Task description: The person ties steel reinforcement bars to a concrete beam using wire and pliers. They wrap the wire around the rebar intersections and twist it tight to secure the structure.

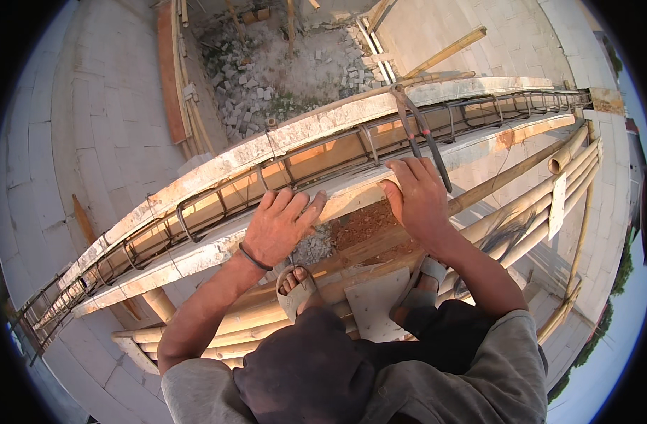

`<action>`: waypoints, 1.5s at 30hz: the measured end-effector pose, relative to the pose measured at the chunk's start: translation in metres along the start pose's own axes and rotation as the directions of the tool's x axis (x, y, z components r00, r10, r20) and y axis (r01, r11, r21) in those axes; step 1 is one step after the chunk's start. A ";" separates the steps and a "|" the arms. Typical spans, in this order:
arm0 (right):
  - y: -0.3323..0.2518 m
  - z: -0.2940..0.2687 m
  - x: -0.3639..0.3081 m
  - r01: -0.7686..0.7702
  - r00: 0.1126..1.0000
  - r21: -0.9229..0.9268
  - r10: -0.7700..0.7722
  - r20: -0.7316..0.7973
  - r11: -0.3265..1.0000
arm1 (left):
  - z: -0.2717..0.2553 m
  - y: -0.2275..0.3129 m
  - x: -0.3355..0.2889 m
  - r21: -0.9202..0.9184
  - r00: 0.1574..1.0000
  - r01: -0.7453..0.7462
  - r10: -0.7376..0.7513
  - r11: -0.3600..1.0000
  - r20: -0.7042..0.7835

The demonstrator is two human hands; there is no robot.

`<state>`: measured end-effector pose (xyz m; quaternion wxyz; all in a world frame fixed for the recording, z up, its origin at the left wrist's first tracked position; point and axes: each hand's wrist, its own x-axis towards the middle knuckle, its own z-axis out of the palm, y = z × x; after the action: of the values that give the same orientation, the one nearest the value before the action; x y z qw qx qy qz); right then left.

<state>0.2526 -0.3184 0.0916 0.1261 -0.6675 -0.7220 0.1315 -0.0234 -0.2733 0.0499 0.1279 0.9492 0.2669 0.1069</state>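
A long, pale formwork board (352,185), crusted with cement, runs across in front of me. My left hand (277,226) is closed over its upper edge, fingers bent and a dark band on the wrist. Farther right, my right hand (417,194) grips the same edge, with the thumb on the near face and the fingertips hidden beyond it. Long-handled pincers (408,120) lean across the formwork, their head by the far board (316,126) and their handles reaching down beside my right fingers. Between the boards lies a steel rebar cage (369,145) with square stirrups.
Bamboo poles (253,321) form a scaffold under my sandalled feet, with a flat grey board (379,304) between them. More bamboo (535,205) and a bundle of thin wire (504,237) are at right. Broken blocks (246,95) litter the ground far below, between block walls (118,127).
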 end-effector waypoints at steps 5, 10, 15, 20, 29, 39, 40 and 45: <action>0.054 0.011 0.021 -0.272 0.961 -0.411 0.269 -0.066 0.870 | 0.006 -0.010 -0.036 -0.238 0.856 0.423 -0.472 0.874 -0.213; 0.063 0.013 0.030 -0.293 0.939 -0.497 0.343 0.010 0.816 | 0.012 0.020 -0.068 -0.251 0.818 0.485 -0.536 0.838 -0.209; 0.022 -0.034 0.006 -0.426 0.868 0.037 0.396 0.301 0.904 | 0.016 0.054 -0.076 -0.337 0.774 0.478 -0.571 0.811 -0.274; -0.056 -0.043 -0.062 -0.599 0.602 0.335 0.134 0.787 0.728 | 0.030 0.084 -0.072 -0.544 0.643 0.613 -0.761 0.574 -0.078; -0.090 -0.001 -0.104 -0.830 0.368 0.325 0.007 0.930 0.453 | 0.051 0.084 -0.074 -0.828 0.528 0.555 -0.804 0.081 0.274; -0.100 -0.005 -0.080 -0.858 0.338 0.282 0.059 0.939 0.430 | 0.039 0.087 -0.070 -0.786 0.563 0.596 -0.784 0.164 0.263; -0.101 -0.006 -0.079 -0.869 0.327 0.279 0.051 0.944 0.410 | 0.038 0.087 -0.070 -0.787 0.570 0.590 -0.783 0.180 0.248; -0.100 -0.001 -0.084 -0.888 0.345 0.301 0.071 0.936 0.348 | 0.032 0.087 -0.070 -0.766 0.610 0.611 -0.734 0.197 0.298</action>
<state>0.1665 -0.4095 0.1272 0.0147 -0.5935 -0.2588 0.7620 -0.0317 -0.3888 0.0363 0.5633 0.5492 0.5795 0.2128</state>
